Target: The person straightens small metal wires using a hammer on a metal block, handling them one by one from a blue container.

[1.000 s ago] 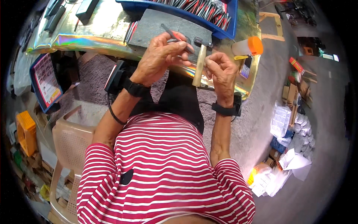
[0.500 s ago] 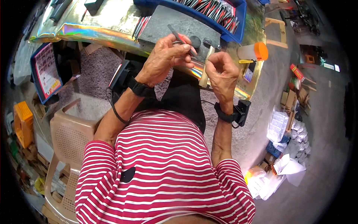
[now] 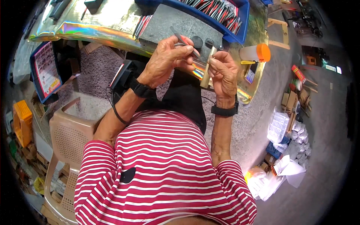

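Observation:
Between the thumb and fingers of my left hand is a slim dark grey and red tool, pointed up and to the left; its exact kind is unclear. My right hand is closed in a pinch, and anything between its fingertips is hidden or too small to name. Beside those fingertips lies a hammer with a pale wooden handle, crossing the table's edge. A grey stone slab sits beyond both hands, bearing a round black piece.
A blue tray of similar slim black and red tools stands behind the slab, with several more at its left. An orange-lidded jar and a phone lie to the right. A beige plastic chair stands left of me.
My right hand has turned at the wrist, and its fingertips have shifted slightly beside the hammer handle. The left hand keeps its hold on the slim tool almost in place.

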Demonstrator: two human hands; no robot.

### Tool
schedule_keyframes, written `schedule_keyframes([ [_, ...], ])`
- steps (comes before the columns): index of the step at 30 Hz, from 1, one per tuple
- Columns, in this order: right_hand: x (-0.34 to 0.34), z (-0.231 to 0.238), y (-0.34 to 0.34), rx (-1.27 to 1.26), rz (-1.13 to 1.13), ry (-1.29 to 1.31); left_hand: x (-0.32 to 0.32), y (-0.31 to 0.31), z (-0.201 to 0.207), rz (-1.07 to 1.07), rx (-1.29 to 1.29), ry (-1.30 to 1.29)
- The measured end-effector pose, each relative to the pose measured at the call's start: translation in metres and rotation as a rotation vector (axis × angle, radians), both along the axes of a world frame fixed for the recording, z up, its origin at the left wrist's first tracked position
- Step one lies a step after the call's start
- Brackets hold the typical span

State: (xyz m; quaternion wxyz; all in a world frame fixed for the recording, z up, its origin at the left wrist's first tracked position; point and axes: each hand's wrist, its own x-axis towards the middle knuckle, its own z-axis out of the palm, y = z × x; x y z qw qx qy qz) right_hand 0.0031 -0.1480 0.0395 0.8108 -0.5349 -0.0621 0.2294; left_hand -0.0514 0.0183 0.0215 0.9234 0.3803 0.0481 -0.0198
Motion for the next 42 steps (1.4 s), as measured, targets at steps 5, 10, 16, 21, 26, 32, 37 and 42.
schedule_keyframes([
  [5, -0.001, -0.001, 0.003, 0.055, -0.012, 0.018, 0.001, -0.002, -0.004, 0.013, -0.03, 0.016],
  [10, -0.004, 0.0, 0.007, 0.114, -0.051, 0.079, 0.001, -0.003, -0.003, 0.027, -0.06, 0.037],
  [16, -0.011, 0.003, 0.012, 0.083, -0.065, 0.057, -0.001, -0.006, -0.001, 0.019, -0.093, 0.053],
  [21, -0.021, 0.006, 0.019, 0.071, -0.087, 0.027, -0.001, -0.007, -0.005, -0.006, -0.211, 0.06],
  [26, -0.025, 0.003, 0.022, 0.051, -0.116, -0.037, -0.002, -0.008, -0.009, -0.018, -0.293, 0.07],
  [32, -0.028, 0.001, 0.025, 0.04, -0.143, -0.1, -0.003, -0.009, -0.007, -0.02, -0.351, 0.094],
  [37, -0.031, 0.0, 0.028, 0.004, -0.203, -0.151, -0.002, -0.012, -0.007, -0.025, -0.375, 0.087],
  [42, -0.037, -0.003, 0.036, -0.08, -0.333, -0.245, -0.002, -0.018, -0.013, -0.005, -0.418, 0.078],
])
